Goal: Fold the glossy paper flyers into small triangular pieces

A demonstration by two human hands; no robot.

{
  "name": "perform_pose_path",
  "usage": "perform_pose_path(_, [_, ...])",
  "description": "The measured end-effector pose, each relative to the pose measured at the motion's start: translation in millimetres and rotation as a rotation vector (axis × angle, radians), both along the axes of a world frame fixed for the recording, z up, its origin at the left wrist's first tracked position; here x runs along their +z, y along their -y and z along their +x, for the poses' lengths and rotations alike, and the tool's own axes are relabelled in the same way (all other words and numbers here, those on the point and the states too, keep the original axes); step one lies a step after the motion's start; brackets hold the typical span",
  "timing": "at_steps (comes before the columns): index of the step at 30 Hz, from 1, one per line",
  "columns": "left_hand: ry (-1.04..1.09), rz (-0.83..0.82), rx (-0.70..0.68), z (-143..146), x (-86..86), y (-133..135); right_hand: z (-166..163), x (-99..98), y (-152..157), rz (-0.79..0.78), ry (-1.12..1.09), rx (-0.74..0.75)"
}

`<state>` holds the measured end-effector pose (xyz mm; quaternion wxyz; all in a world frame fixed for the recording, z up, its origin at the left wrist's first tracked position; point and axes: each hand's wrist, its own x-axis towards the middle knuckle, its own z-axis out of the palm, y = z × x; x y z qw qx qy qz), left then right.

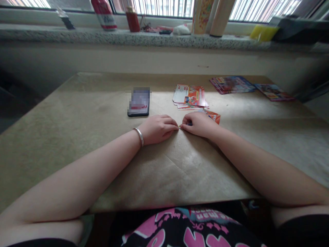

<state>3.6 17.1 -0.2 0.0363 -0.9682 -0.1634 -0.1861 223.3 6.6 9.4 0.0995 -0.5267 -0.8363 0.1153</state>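
Both hands are low over the worktop (64, 137), fingertips nearly meeting approx. midway btwn its L and R edges, a bit nearer the far edge than the near one. Btwn them is a tiny pale piece (179, 127), v. thin, mostly hidden by the fingertips; can't tell exactly what it is. L hand (159, 129) pinches its L end btwn thumb and forefinger, other fingers tog. and gently bent; R hand (199, 124) pinches the R end the same way, its other fingers curled in. So the piece sits right at the tips of both, w/ the gap btwn the hands v. small. A silver bangle (139, 137) is on the L wrist. Just behind the R hand, partly covered by it, is an orange item (215, 116), packet or card, can't tell. Beyond that, twd the far edge, a loose card pile (190, 95), white/orange faces up. Phone (139, 102) lies flat beyond the L hand, apart from it, L of the pile. Nr the far R corner: purple-blue cards (232, 85) fanned, plus another bunch (275, 92) just R, closer to the R edge.
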Motion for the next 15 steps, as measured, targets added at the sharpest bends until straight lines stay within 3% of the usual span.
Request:
perform_pose_path(8, [0.062,-0.090,0.025,-0.6,-2.0,-0.3,-1.0,1.8,0.5,-0.011,0.002,-0.006])
perform_pose_path(15, [0.079,-0.065,0.078,-5.3,-0.7,-1.2,-0.9,1.5,1.7,0.000,0.002,-0.003])
